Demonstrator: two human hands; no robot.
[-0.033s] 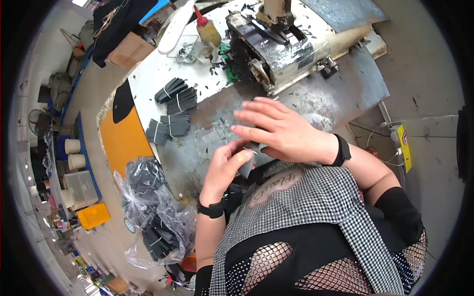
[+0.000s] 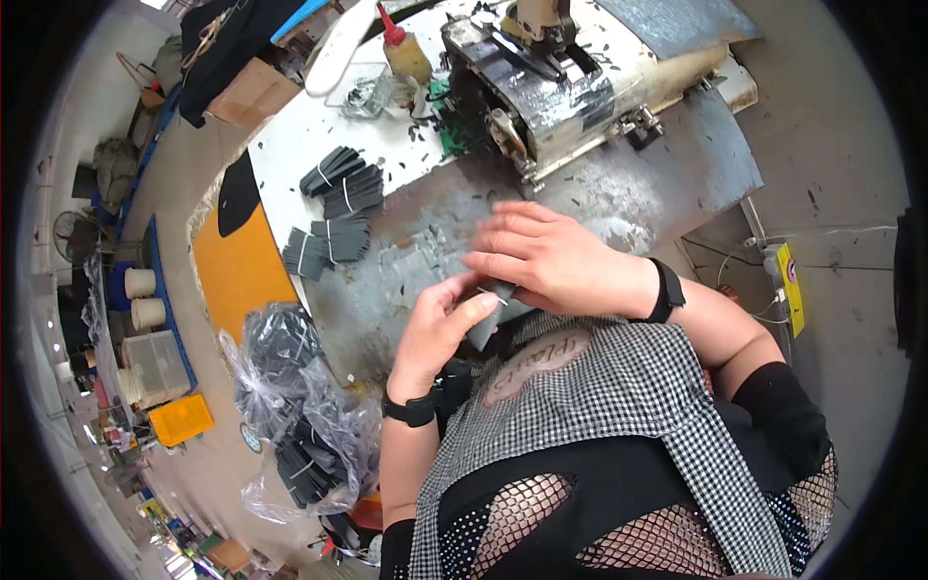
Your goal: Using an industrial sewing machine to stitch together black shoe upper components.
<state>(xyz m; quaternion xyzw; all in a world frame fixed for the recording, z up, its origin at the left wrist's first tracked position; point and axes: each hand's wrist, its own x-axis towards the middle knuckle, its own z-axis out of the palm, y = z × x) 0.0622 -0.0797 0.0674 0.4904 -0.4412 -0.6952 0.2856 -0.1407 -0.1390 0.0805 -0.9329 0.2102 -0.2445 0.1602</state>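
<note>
Since the earlier frame: right hand [image 2: 543, 259] has drawn in a little toward the body, its fingertips lower and blurred; more of the dark upper end of the grey bundle [image 2: 482, 333] shows beneath it. Left hand [image 2: 435, 333] much as it was.

Left to right. Yellow bin [image 2: 181, 420] on the floor, far left. Orange board [image 2: 242, 261] beside the worktable [image 2: 280, 126]. Below it, a clear plastic bag [image 2: 360, 449] with dark tied bundles [image 2: 307, 472] inside. On the worktable, four dark bundles of strips [image 2: 340, 238], each tied with a pale band, set in two pairs, the lower pair at the edge of the metal sheet [image 2: 416, 275]. Behind them, a crumpled clear wrapper [image 2: 380, 97] and a red-capped bottle [image 2: 407, 56].

Left hand, dark band on the wrist: thumb and fingers closed on the grey bundle, which is held close in front of the apron [image 2: 580, 387], lower end tilted down. White tie [image 2: 502, 301] around it, just beside the thumb tip. Right hand over the bundle's upper end, fingers stretched out; cannot tell whether thumb or palm grips it.

Beyond the right hand, the machine [image 2: 570, 92], dark scraps scattered around it. Far right, a yellow panel [image 2: 792, 290].
</note>
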